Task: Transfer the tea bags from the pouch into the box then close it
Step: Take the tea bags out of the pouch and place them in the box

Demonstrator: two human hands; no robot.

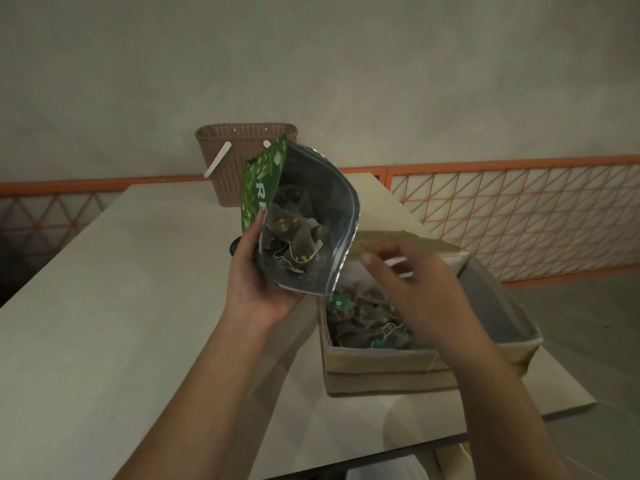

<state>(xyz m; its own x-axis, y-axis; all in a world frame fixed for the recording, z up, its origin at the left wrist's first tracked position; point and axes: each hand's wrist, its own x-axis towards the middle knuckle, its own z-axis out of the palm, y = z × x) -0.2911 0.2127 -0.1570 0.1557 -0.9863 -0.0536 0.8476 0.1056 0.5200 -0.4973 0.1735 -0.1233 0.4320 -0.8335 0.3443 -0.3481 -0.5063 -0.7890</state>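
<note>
My left hand (256, 282) grips the green pouch (263, 181) from below and holds it tilted, its mouth wide open toward me. Several tea bags (294, 233) with strings lie inside against the silver lining. To the right, the open cardboard box (381, 368) stands on the table with several tea bags (363, 317) in it. My right hand (422, 292) hovers over the box just right of the pouch's mouth. Its fingers are blurred, loosely spread and point toward the pouch; I see nothing held in them.
A brown perforated basket (228, 157) with white handles stands at the table's far edge behind the pouch. The box has a flap (498, 306) hanging open on its right. It sits near the right edge of the pale table (121, 289). An orange lattice railing (519, 209) runs behind.
</note>
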